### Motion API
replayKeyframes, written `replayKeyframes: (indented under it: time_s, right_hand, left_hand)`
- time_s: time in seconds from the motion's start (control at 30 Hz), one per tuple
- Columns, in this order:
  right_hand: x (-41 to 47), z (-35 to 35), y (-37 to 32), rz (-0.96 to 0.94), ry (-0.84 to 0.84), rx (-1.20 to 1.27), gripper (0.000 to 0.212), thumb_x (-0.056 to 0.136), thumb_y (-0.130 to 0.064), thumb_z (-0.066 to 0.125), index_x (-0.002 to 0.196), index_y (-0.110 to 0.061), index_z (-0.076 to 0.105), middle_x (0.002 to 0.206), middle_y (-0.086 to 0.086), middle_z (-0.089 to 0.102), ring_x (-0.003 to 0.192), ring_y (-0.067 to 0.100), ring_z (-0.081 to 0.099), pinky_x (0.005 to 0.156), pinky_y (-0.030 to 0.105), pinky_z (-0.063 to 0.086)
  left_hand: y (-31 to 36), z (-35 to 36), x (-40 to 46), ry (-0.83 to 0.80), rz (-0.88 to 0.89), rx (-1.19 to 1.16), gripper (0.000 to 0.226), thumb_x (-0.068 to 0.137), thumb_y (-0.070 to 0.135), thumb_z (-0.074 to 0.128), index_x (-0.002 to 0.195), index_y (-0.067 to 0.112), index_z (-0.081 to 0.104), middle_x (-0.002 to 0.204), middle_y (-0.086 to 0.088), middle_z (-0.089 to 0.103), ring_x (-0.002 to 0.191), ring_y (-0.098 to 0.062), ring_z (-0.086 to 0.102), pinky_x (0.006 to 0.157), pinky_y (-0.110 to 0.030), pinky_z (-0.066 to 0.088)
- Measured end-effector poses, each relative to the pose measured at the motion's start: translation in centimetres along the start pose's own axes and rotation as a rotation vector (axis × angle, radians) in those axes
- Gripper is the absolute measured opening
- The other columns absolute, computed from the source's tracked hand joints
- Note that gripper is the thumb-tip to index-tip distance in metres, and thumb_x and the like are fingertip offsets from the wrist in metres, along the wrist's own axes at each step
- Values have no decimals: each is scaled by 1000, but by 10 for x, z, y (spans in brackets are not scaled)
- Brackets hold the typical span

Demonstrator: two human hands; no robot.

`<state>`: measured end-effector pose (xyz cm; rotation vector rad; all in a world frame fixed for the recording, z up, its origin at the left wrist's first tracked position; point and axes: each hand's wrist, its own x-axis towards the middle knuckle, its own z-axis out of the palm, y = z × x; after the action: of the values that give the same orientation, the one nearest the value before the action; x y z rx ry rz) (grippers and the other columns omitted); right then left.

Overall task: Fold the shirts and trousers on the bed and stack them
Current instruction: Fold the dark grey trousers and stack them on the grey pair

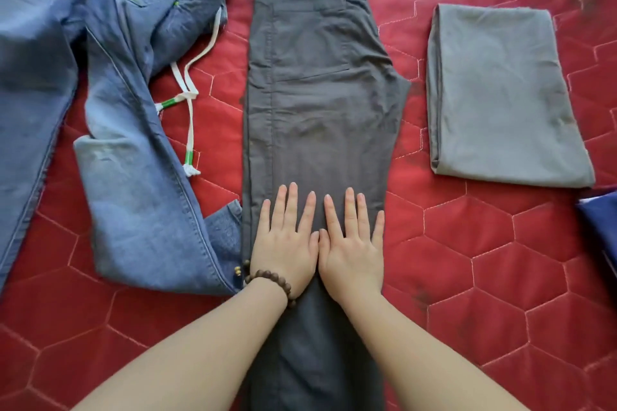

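— Right, item one?
— Dark grey trousers (314,83), laid lengthwise on the bed (484,260), legs doubled one over the other, waistband at the far end beyond the fingertips. Left hand (283,243) and right hand (354,243) lie flat on the leg, side by side, thumbs touching; fingers (292,207) straight and spread, gripping nothing. Judged purpose: pressing the cloth smooth so the next fold lies true.
— Item two?
— Blue jeans (117,110), unfolded and rumpled, just left of the left fingers, touching the trousers' edge. White drawstring (190,117) with green tips trails onto the bed.
— Three?
— Grey folded garment (500,93), right of the right fingers and well apart; probably the base of the stack. Whether shirt or trousers, cannot tell.
— Others?
— Dark blue cloth (601,223), far right edge, mostly cut off. Beaded bracelet (267,277) on the left wrist.
— Containers?
— None in view; everything rests directly on the red quilted bed.
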<state>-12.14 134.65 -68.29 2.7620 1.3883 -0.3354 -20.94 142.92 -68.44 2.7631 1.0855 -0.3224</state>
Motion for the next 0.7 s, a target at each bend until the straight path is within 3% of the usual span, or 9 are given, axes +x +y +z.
replayKeyframes:
  time_s: [0.1,0.2,0.3,0.5,0.6,0.7]
  right_hand:
    - [-33,3,-2,27,5,20,57,96,-41,17,151,-27,20,160,11,9,148,26,7,117,55,4]
    - [-69,9,-4,16,2,30,56,96,-41,20,150,-28,23,159,11,13,148,25,10,115,56,7]
    - [-110,17,-1,-15,-36,14,56,96,-44,16,151,-31,13,160,9,5,148,23,0,116,56,2]
    - [-209,27,8,-75,-73,30,58,97,-46,25,152,-26,20,159,11,13,148,26,7,116,53,9]
    - [-234,24,12,-121,-116,30,58,99,-45,25,153,-25,15,160,10,3,148,27,-1,120,49,8]
    - [-231,10,12,-75,-62,239,59,99,-35,45,152,-23,22,160,11,0,148,27,1,120,42,10]
  left_hand:
    - [8,6,-31,-14,-2,19,62,96,42,3,148,16,-18,156,-17,-21,144,-33,-20,117,-48,-14]
    - [13,13,-71,5,-1,34,62,97,40,6,152,13,-1,159,-16,-5,147,-34,-8,119,-49,-5]
    - [17,20,-113,28,20,13,62,95,40,13,152,13,16,159,-12,10,147,-33,4,120,-49,7]
    - [35,35,-218,-22,-122,-119,65,92,44,20,151,17,19,159,-13,13,147,-30,11,118,-51,17]
    - [40,37,-253,-27,-123,-151,63,92,38,42,148,10,34,155,-19,22,145,-31,22,115,-51,25]
    - [40,25,-254,42,-194,-280,63,83,26,66,141,8,46,150,-18,36,139,-30,36,111,-49,33]
